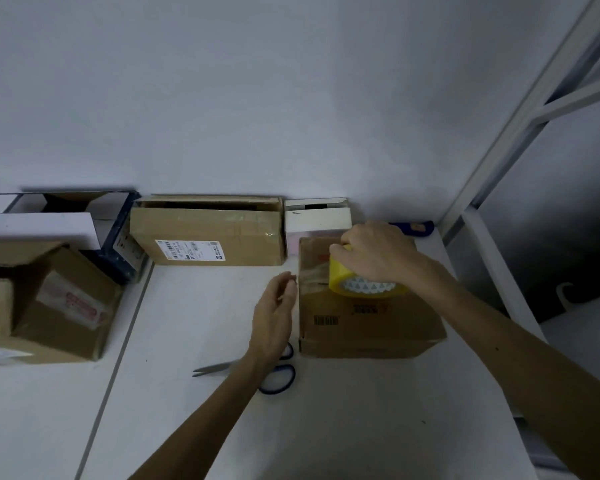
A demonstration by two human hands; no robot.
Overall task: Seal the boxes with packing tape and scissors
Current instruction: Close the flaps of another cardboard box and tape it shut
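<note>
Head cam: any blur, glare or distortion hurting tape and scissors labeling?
Head view: dim, bluish light, soft shadows; wide-angle bends the shelf frame at right; far-left box is smeared, label unreadable; left hand fingertips slightly blurred; tape roll in the right hand and scissors stay clear enough; faint glare on the middle box.

No text, brand or number is legible. Markings present:

- The long brown cardboard box (pixel 208 233) at 11 o'clock carries a white shipping label (pixel 190 250) with barcodes and small print. All of it is unreadable.
- The square brown cardboard box (pixel 378 327) at 2 o'clock bears a black printed barcode (pixel 326 320) and red printed characters (pixel 369 309) on its top face. Both are blurred.
- The yellow packing tape roll (pixel 338 282) on that box shows a triangle pattern on its white core.
- The tilted brown cardboard box (pixel 49 306) at 9 o'clock has a red-printed sticker (pixel 80 306), which is illegible.
</note>
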